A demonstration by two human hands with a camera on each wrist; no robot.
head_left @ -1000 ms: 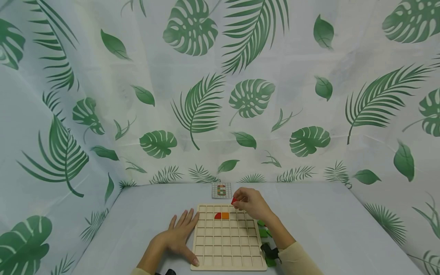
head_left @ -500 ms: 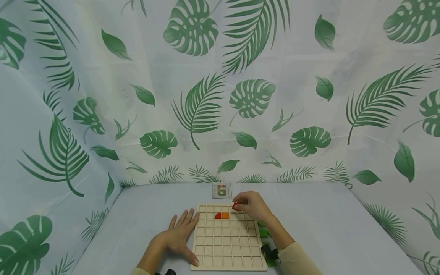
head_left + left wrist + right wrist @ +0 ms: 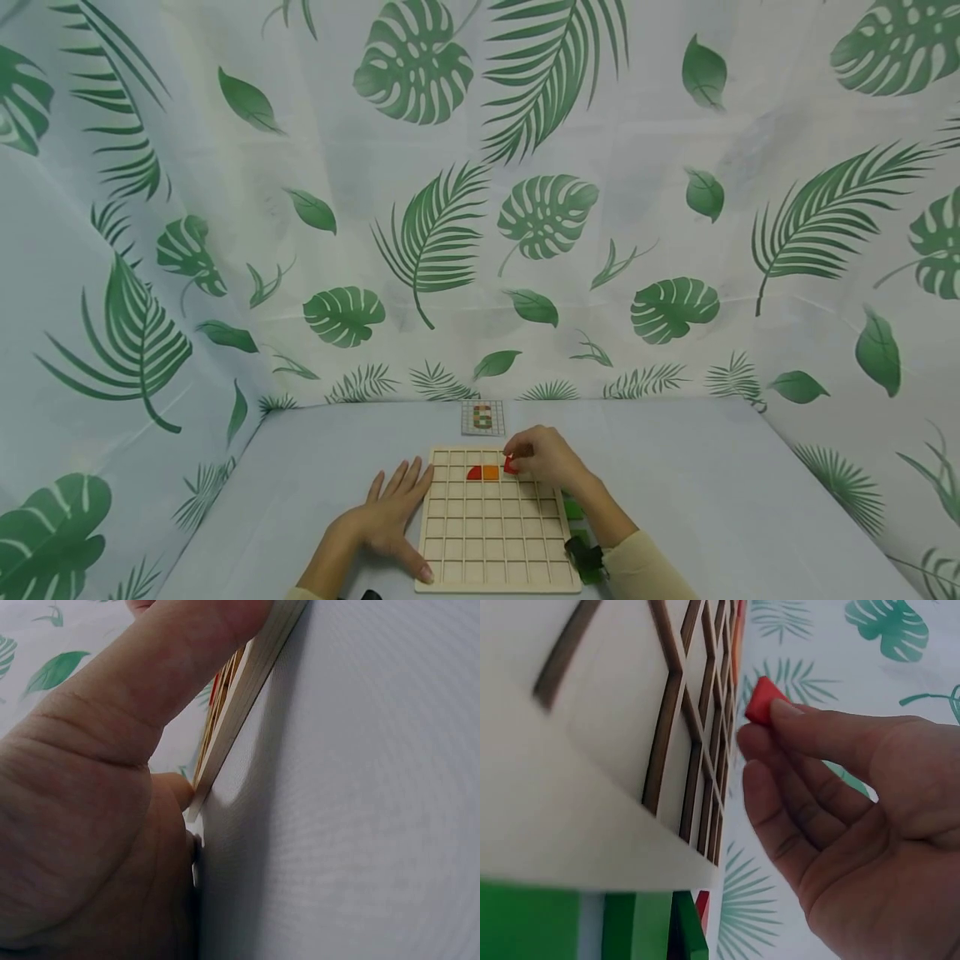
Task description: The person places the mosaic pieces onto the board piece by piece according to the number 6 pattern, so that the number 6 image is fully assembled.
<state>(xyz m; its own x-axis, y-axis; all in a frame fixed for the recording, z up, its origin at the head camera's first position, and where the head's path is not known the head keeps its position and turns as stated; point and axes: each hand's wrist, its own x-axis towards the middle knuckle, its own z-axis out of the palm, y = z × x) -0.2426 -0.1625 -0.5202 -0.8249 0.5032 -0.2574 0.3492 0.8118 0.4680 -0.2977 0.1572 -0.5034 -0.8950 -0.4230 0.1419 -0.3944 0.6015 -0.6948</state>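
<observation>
A wooden grid board [image 3: 491, 527] lies flat on the table. In its second row from the top sit a red quarter-round tile [image 3: 475, 473] and, touching it on the right, an orange square tile [image 3: 491, 472]. My right hand [image 3: 551, 458] pinches a red tile [image 3: 762, 700] between thumb and forefinger, just right of the orange one and over the board. The fingertips partly cover that tile's shape. My left hand [image 3: 390, 521] lies spread along the board's left edge, its thumb on the lower left corner.
Behind the board lies a small card [image 3: 482, 417] printed with a coloured figure on a grid. Several green tiles [image 3: 573, 509] are on the table along the board's right side, partly hidden by the right forearm. A leaf-print cloth [image 3: 480, 208] hangs behind.
My right hand has moved down and toward me with the red tile, from the board's far edge to beside the orange tile. The left hand has stayed in place.
</observation>
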